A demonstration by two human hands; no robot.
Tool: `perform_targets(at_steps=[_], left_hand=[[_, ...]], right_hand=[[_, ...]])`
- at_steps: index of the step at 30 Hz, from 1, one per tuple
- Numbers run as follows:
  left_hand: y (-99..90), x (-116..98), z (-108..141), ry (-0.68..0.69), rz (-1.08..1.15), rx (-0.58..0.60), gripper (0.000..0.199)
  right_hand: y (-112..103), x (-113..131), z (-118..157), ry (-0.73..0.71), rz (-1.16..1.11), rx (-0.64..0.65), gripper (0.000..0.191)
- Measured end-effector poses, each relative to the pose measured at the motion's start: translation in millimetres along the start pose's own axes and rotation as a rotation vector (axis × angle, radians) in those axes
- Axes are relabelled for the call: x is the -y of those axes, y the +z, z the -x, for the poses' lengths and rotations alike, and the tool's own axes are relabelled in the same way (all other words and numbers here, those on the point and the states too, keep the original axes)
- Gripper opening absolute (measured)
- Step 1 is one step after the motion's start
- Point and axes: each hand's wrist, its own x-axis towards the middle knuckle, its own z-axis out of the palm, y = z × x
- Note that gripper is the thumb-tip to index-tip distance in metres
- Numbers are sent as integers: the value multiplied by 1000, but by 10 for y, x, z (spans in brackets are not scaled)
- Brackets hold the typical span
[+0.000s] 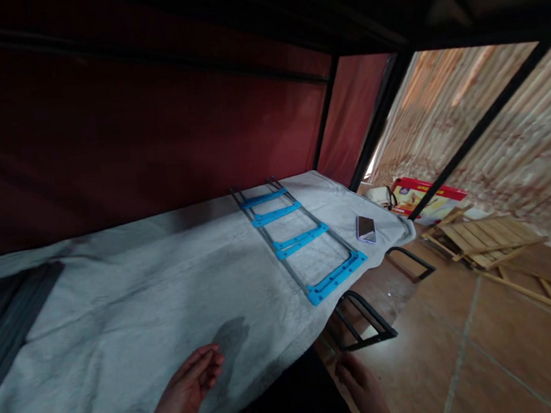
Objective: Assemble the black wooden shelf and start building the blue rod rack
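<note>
A folding frame with blue plastic crossbars (301,240) and thin grey rods lies flat on the pale bed cover (144,310). Above the near part of the cover is my left hand (195,380), its fingers curled together; nothing shows in it. My right hand (358,380) is past the bed's edge, near a black metal rail, with its fingers bent and partly in shadow; whether it holds anything is unclear. Neither hand touches the blue frame. To the right of the frame lies a phone (366,229).
Dark folded fabric (13,316) lies at the left of the bed. Black metal rails (365,324) stick out at the bedside. On the tiled floor are a folded wooden piece (488,238) and a red and yellow box (425,198). A patterned curtain hangs behind.
</note>
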Motion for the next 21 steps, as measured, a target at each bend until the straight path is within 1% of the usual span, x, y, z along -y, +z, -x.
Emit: perform_targets(at_steps=[2, 5, 7, 9, 10, 12, 14, 16, 19, 21], left_hand=[[-102, 0, 15, 38, 12, -32, 33], [-195, -3, 72, 81, 45, -73, 33], [-247, -10, 122, 101, 63, -103, 35], [-315, -14, 172, 113, 75, -135, 36], [-360, -12, 192, 113, 82, -152, 37], [-476, 5, 215, 112, 101, -177, 38], [-615, 38, 208, 107, 125, -185, 39], [-749, 84, 177, 100, 156, -187, 41], [-875, 146, 130, 71, 207, -206, 47], [-889, 161, 122, 61, 209, -225, 48]], right_hand=[[-84, 344, -131, -161, 75, 5, 28], [-162, 824, -530, -398, 249, -23, 26], [-119, 1059, -852, -511, 362, -99, 27], [6, 1198, -1136, -586, 484, -149, 30], [90, 1233, -1251, -604, 549, -161, 30], [273, 1249, -1425, -596, 684, -171, 28], [436, 1224, -1541, -555, 776, -193, 19], [547, 1190, -1620, -544, 833, -225, 13], [594, 1167, -1693, -577, 1016, -216, 21], [563, 1181, -1722, -606, 1179, -184, 26]])
